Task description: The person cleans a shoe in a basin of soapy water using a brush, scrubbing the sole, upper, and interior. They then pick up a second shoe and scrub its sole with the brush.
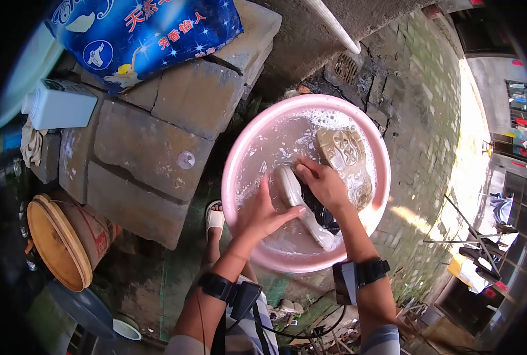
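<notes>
A shoe with a white sole [289,188] and a dark upper lies tilted in the cloudy, sudsy water of a pink basin [230,195]. From the left, my left hand [264,214] holds it, thumb across the sole's side and fingers spread along the other edge. My right hand [324,184] is closed at the shoe's upper end, thumb and fingers pinched together there; its fingertips are partly hidden. Beside it, a second shoe [341,151] rests sole-up against the basin's right side, partly under water. Foam gathers along the far rim.
Left of the basin, a brick ledge [151,145] bears a blue printed bag [157,41] and a light blue bottle [65,105]. An orange-rimmed bucket [59,242] stands lower left. A white pipe [334,26] ends near a floor drain [345,68]. My sandalled foot [214,216] is close to the basin.
</notes>
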A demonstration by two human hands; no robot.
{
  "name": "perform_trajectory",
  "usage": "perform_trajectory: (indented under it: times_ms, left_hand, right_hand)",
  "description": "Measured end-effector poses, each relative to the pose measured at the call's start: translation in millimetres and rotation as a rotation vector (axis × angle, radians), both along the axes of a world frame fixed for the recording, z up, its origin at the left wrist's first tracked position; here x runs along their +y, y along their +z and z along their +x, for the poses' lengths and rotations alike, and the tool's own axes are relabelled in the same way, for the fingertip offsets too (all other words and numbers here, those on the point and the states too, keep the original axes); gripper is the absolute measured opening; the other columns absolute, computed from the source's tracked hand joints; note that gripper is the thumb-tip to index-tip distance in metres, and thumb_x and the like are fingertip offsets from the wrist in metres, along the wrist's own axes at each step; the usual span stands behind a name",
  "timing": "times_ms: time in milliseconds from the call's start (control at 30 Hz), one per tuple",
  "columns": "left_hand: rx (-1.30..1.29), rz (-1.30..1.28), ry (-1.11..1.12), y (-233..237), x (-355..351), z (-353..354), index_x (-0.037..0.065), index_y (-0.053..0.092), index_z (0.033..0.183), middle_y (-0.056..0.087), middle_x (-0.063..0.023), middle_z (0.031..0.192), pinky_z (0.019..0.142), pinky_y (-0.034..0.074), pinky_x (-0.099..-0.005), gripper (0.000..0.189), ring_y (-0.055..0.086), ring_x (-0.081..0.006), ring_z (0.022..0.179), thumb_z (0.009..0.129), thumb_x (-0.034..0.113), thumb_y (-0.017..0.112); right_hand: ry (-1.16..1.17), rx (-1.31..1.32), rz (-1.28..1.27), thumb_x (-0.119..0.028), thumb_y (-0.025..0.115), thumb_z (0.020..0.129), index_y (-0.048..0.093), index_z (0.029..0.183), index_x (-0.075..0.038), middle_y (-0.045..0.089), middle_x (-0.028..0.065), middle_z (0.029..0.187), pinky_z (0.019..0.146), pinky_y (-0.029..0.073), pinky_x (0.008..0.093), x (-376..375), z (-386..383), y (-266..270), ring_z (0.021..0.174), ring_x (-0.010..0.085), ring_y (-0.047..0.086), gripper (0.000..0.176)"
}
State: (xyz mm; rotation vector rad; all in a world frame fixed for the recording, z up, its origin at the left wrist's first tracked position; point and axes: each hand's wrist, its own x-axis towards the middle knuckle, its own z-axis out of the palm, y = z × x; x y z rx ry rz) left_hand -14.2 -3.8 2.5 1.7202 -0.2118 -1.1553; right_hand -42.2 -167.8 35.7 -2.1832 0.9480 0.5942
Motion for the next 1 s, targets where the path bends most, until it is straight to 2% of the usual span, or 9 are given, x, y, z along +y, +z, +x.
perform_trajectory:
  times_ms: [233,333,500,533,667,767,833,933,1000]
  left_hand:
    - [-0.167,-0.151,-0.071,-8,4,-10,0.004,-0.008,0.139,0.02,-0.028,0.139,0.106,0.022,-0.0404,0.115,0.021,-0.0374,0.131,0.068,0.04,0.075]
    - [-0.013,-0.009,-0.148,-8,0,-9,0.003,-0.013,0.138,0.024,-0.0272,0.138,0.103,0.028,-0.0389,0.118,0.029,-0.0354,0.128,0.068,0.035,0.076]
    - [0.131,0.011,-0.092,-29,-2,-14,-0.003,-0.012,0.136,0.04,-0.0209,0.13,0.094,0.038,-0.0316,0.116,0.045,-0.0267,0.116,0.068,0.028,0.076]
    - [0.238,0.081,-0.311,-24,-6,1,-0.004,-0.008,0.137,0.034,-0.023,0.133,0.098,0.035,-0.0316,0.113,0.04,-0.0259,0.12,0.068,0.027,0.077]
    - [0.1,-0.024,-0.026,-9,-10,-13,-0.004,-0.002,0.138,0.03,-0.0237,0.135,0.102,0.03,-0.033,0.108,0.034,-0.0279,0.125,0.069,0.026,0.076]
    - [0.154,0.096,-0.114,-10,-8,-10,-0.001,-0.002,0.139,0.028,-0.0231,0.137,0.101,0.031,-0.0335,0.104,0.032,-0.0266,0.126,0.071,0.024,0.073]
    - [0.147,-0.134,-0.08,-32,0,-15,-0.001,0.002,0.139,0.029,-0.0227,0.136,0.1,0.033,-0.0335,0.097,0.034,-0.0258,0.126,0.074,0.023,0.07]
    - [0.218,0.025,-0.077,-35,3,-17,-0.004,0.038,0.127,0.056,-0.0212,0.112,0.089,0.041,-0.034,0.072,0.054,-0.0266,0.107,0.074,0.038,0.067]
    - [0.21,0.033,-0.068,-22,-4,-13,-0.003,0.036,0.128,0.054,-0.0187,0.116,0.091,0.04,-0.033,0.069,0.052,-0.0241,0.108,0.074,0.027,0.068]
  right_hand:
    - [-0.016,-0.198,0.111,-0.035,0.053,0.087,0.051,0.123,-0.032,0.062,0.0122,0.076,0.063,0.048,0.0327,24,-73,50,0.068,0.0278,0.062,0.036]
    - [0.13,-0.28,-0.172,-0.038,0.053,0.086,0.052,0.122,-0.033,0.054,0.0098,0.065,0.052,0.046,0.0369,42,-66,34,0.054,0.0269,0.057,0.037]
    - [0.149,-0.185,-0.169,-0.035,0.054,0.085,0.051,0.123,-0.032,0.057,0.0092,0.068,0.052,0.047,0.0352,34,-127,33,0.055,0.0259,0.058,0.038]
    - [0.144,-0.201,-0.161,-0.035,0.055,0.085,0.051,0.124,-0.032,0.058,0.0094,0.07,0.052,0.048,0.0344,27,-149,35,0.056,0.0255,0.059,0.039]
    - [0.129,-0.171,-0.098,-0.036,0.052,0.087,0.049,0.125,-0.032,0.061,0.0112,0.075,0.057,0.049,0.035,19,-142,37,0.061,0.0265,0.061,0.039]
    - [0.155,-0.195,-0.081,-0.04,0.047,0.089,0.048,0.126,-0.033,0.059,0.0135,0.073,0.058,0.048,0.0384,29,-89,16,0.061,0.0294,0.06,0.038]
    - [0.185,-0.241,-0.093,-0.04,0.046,0.089,0.048,0.126,-0.033,0.058,0.0137,0.072,0.058,0.048,0.0386,35,-53,3,0.061,0.0298,0.06,0.038]
    - [0.344,-0.227,-0.117,-0.041,0.046,0.089,0.046,0.128,-0.03,0.059,0.014,0.076,0.064,0.047,0.0376,40,-31,5,0.069,0.0304,0.06,0.041]
    - [0.314,-0.177,-0.105,-0.04,0.047,0.089,0.046,0.128,-0.031,0.057,0.0126,0.073,0.06,0.047,0.0374,35,-46,16,0.064,0.0289,0.059,0.04]
